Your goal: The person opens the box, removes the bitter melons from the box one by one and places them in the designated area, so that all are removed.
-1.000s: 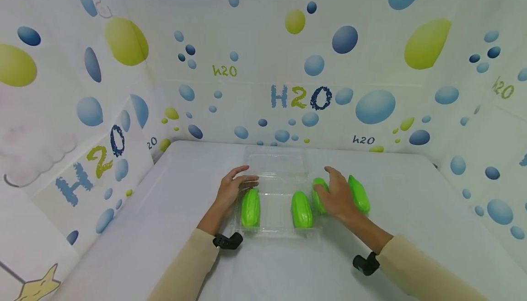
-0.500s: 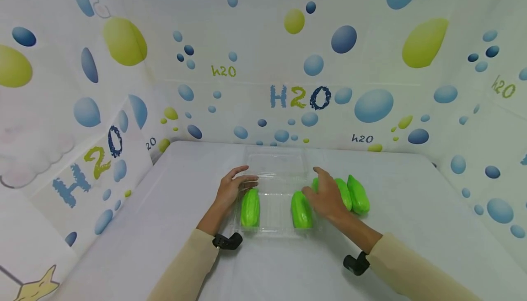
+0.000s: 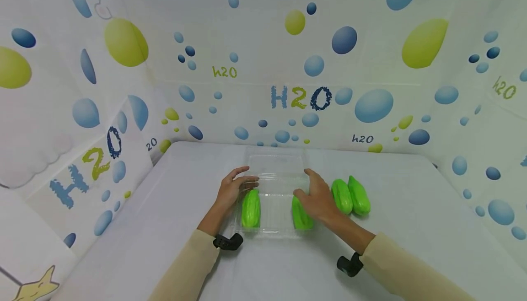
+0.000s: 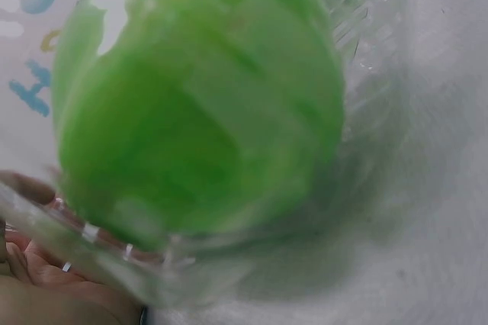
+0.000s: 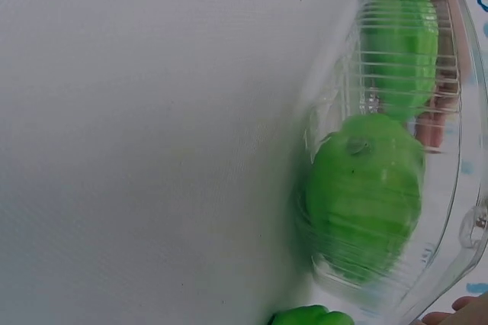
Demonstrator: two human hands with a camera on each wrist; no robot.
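A clear plastic clamshell box lies on the table with its lid folded back. Inside, one shiny, ridged, elongated green vegetable lies along the left side and another along the right side. My left hand rests at the box's left side, fingers extended over the far end of the left vegetable; the left wrist view shows that hand through the plastic. My right hand is at the box's right side, thumb over the right vegetable, thumb and index finger spread. Its lower fingers are hidden.
Two more green vegetables lie side by side on the white tabletop, right of my right hand. At the bottom of the right wrist view shows the end of a green vegetable. A patterned curtain stands behind.
My right hand has moved left from the vegetables beside the box to its right side. A vegetable visible there earlier is now hidden behind that hand. My left hand stays put.
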